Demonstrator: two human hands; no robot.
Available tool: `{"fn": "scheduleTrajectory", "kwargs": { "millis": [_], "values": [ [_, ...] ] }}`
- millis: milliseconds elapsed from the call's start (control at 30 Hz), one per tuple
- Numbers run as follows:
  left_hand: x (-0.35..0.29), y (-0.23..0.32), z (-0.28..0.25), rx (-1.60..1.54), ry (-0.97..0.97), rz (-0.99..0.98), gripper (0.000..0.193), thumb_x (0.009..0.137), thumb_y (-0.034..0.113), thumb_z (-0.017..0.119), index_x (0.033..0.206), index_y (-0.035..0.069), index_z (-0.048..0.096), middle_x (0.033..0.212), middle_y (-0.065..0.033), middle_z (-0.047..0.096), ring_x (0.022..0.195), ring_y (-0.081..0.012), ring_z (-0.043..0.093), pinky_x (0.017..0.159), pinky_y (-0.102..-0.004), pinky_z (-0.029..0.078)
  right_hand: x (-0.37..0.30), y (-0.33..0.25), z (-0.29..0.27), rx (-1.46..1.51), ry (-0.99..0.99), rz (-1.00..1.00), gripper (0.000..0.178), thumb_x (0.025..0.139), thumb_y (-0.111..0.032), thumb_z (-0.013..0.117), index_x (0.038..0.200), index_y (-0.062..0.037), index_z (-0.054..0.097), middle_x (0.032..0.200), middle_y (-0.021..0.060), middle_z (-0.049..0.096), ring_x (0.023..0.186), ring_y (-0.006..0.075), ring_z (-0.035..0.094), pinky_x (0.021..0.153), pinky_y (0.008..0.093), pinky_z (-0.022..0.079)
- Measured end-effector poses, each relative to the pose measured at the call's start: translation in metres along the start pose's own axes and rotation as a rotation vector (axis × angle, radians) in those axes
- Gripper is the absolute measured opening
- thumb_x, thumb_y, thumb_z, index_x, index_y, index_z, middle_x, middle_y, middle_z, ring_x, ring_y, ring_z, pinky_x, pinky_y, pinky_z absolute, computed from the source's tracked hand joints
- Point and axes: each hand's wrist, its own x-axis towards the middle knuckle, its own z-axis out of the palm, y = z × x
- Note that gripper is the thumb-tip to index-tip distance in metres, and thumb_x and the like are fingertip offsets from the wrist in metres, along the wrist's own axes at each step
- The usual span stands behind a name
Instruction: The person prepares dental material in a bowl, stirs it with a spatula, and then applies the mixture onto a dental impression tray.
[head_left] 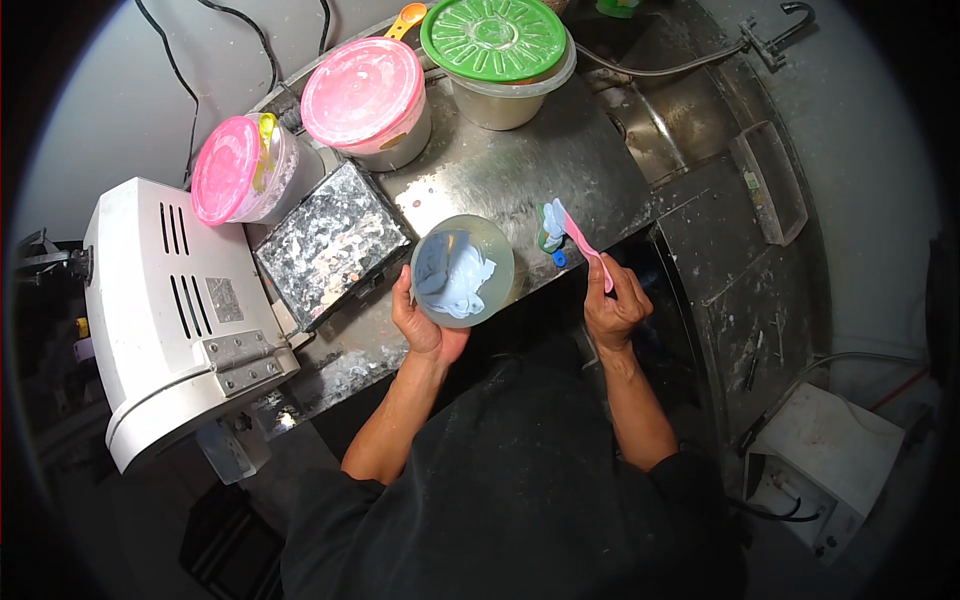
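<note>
My left hand (428,325) is closed around the side of a translucent round bowl (500,255), tilted so that its inside shows. Pale blue paste (465,285) lies in it, with a darker grey-blue patch at its left. To the right, my right hand (617,305) grips the handle of a pink spatula (578,238). A lump of the same pale blue paste (554,222) covers the spatula's far end. Just behind that lump shows a small green piece with a blue tab (559,260), mostly hidden, near the counter's front edge.
Left of the bowl stands a paste-spattered dark box (335,245), beside a white machine (165,310). Pink-lidded tubs (365,90) and a green-lidded tub (495,40) line the back of the metal counter (480,170). A sink (665,120) with a tap (770,50) lies back right.
</note>
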Motion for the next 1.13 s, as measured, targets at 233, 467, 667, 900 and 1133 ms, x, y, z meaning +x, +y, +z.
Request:
{"fn": "scheduleTrajectory", "kwargs": {
  "millis": [233,467,667,900,1133],
  "values": [
    [-0.001,0.001,0.002,-0.003,-0.003,0.027,0.062,0.094,0.054,0.047,0.133,0.006,0.054,0.133,-0.0117,0.056,0.123,-0.0306,0.053,0.106,-0.0467,0.041,-0.001,-0.003,-0.006,0.041,0.045,0.152,0.014,0.082,0.0,0.075,0.094,0.0018,0.069,0.068,0.0093,0.065,0.056,0.0173,0.063,0.048,0.0272,0.046],
    [0.013,-0.006,0.013,-0.017,-0.023,-0.066,0.064,0.095,0.056,0.047,0.132,0.005,0.054,0.132,-0.0133,0.057,0.122,-0.0314,0.054,0.105,-0.0488,0.042,0.014,-0.041,-0.028,0.53,-0.05,0.406,0.008,0.085,0.001,0.07,0.093,0.0022,0.068,0.077,0.009,0.066,0.059,0.0113,0.061,0.052,0.0234,0.048],
    [0.02,-0.021,0.017,0.092,-0.09,-0.041,0.063,0.092,0.053,0.051,0.131,0.004,0.055,0.129,-0.013,0.059,0.119,-0.03,0.055,0.105,-0.0466,0.041,0.019,-0.057,-0.006,0.286,-0.217,-0.069,0.017,0.079,-0.001,0.077,0.095,-0.001,0.072,0.072,0.0112,0.065,0.057,0.0175,0.061,0.053,0.0275,0.048],
    [0.024,-0.031,0.029,0.106,-0.045,0.052,0.063,0.092,0.053,0.051,0.129,0.003,0.055,0.126,-0.0122,0.06,0.118,-0.0283,0.055,0.105,-0.0441,0.039,-0.016,-0.063,-0.003,0.986,-0.327,1.105,0.013,0.092,-0.013,0.069,0.097,-0.0009,0.07,0.07,0.0078,0.067,0.057,0.0102,0.062,0.049,0.0198,0.045],
    [0.026,-0.027,0.015,0.028,-0.011,0.072,0.059,0.093,0.051,0.051,0.128,0.005,0.057,0.125,-0.0098,0.061,0.119,-0.0266,0.055,0.107,-0.0427,0.039,-0.029,-0.021,-0.016,1.049,-0.024,1.214,0.013,0.093,-0.015,0.066,0.102,-0.0051,0.068,0.073,0.0054,0.067,0.054,0.0073,0.058,0.048,0.0189,0.043]
  ]
}}
